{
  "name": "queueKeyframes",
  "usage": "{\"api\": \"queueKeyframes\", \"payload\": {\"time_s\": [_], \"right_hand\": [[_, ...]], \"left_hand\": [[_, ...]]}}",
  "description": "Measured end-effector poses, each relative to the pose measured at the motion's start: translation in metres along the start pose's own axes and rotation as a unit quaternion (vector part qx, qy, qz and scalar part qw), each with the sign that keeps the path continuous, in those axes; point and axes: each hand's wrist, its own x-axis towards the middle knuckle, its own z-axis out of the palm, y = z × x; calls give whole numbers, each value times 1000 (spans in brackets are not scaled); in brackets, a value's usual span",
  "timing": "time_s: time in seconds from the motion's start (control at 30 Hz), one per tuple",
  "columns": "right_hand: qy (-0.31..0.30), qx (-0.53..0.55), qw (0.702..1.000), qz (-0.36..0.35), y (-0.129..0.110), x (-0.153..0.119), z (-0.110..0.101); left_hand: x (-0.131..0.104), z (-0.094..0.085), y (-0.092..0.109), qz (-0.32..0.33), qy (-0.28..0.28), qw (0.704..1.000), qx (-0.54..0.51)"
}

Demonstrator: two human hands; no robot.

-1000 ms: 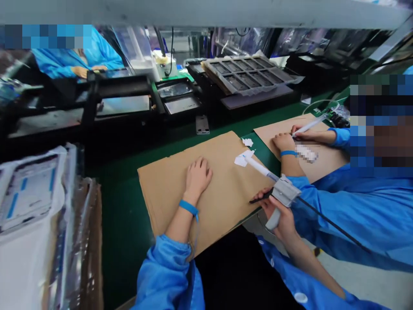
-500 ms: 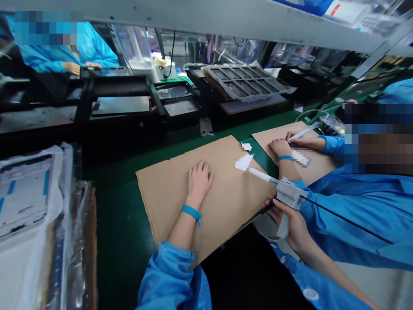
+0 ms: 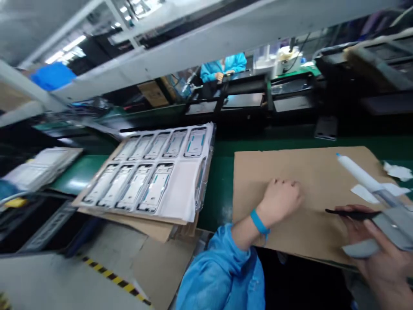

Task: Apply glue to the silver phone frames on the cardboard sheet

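Holding dispenser gun (image 3: 380,215) gripped in our right hand (image 3: 383,258), left hand (image 3: 280,200) flat, empty, on cardboard sheet (image 3: 309,172); next we'd guess grabbing frame from tray (image 3: 155,172).

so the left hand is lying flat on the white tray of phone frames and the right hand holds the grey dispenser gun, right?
Not quite. In the head view the left hand rests on the brown cardboard sheet, not on the white tray of phone frames, which lies apart to its left. The right hand does hold the grey dispenser gun.

tray of phone frames (image 3: 151,176) left; paper scraps (image 3: 398,171) right; green belt (image 3: 219,189)
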Motion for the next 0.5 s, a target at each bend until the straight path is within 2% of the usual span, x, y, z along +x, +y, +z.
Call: {"api": "queueKeyframes", "payload": {"time_s": [0.07, 0.17, 0.23, 0.27, 0.33, 0.4, 0.47, 0.5], "right_hand": [[24, 62, 996, 52, 0, 13, 6], [42, 107, 990, 85, -3, 25, 3], [51, 137, 984, 100, -6, 26, 1], [56, 148, 982, 106, -8, 25, 1], [63, 171, 976, 115, -12, 24, 4], [61, 193, 971, 128, -14, 24, 7], [51, 205, 968, 135, -13, 25, 10], [39, 205, 968, 136, -12, 26, 11]], "left_hand": [[-60, -19, 12, 23, 31, 998, -41], [-159, -53, 22, 41, 86, 981, -170], [-216, -76, 15, 10, 128, 964, -231], [-238, -88, 6, -34, 171, 959, -225], [-267, -110, -21, -158, 274, 940, -130], [-281, -132, -54, -290, 323, 901, -1], [-282, -152, -83, -392, 303, 863, 99], [-279, -160, -92, -415, 274, 857, 133]]}}
